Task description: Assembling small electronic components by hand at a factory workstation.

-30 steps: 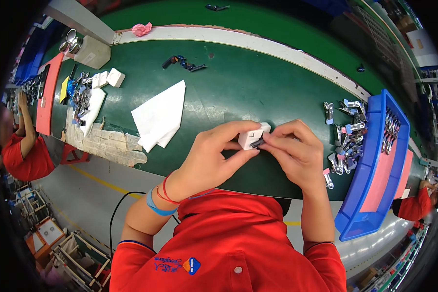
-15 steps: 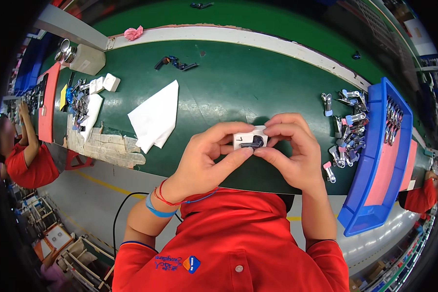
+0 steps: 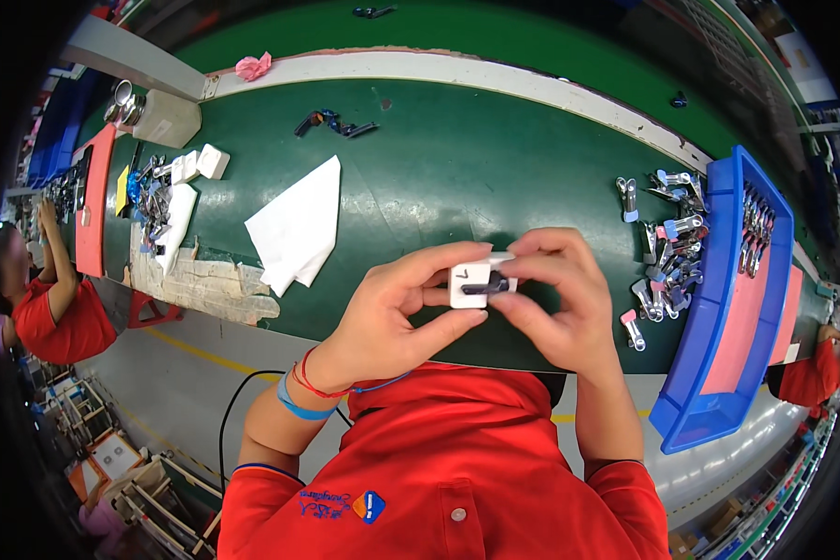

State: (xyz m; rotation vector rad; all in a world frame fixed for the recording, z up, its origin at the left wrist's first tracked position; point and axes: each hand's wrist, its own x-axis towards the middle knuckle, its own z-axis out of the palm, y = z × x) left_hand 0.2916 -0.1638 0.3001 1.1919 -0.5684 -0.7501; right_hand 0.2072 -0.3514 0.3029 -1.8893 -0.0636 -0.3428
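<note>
In front of my body I hold a small white block [image 3: 459, 297] with a dark mark on its face. The fingers and thumb of my left hand [image 3: 383, 303] are closed on its left part. A dark, glossy earbud-shaped piece [image 3: 497, 284], with a stem and a rounded head, lies in the block's face. My right hand [image 3: 569, 303] is closed around the right end, its fingertips and thumb at the rounded head and partly hiding it.
Metal spring clips [image 3: 667, 247] lie piled on the right beside a blue tray [image 3: 709, 373] holding more clips. A white cloth [image 3: 299, 229] lies left, with white blocks [image 3: 201, 163] beyond it. Dark pieces [image 3: 331, 123] lie farther back. Co-workers sit at both sides.
The white block has turned and tilted between my hands. My right thumb and fingers have shifted at the dark piece's rounded head, and my left thumb has dropped slightly lower.
</note>
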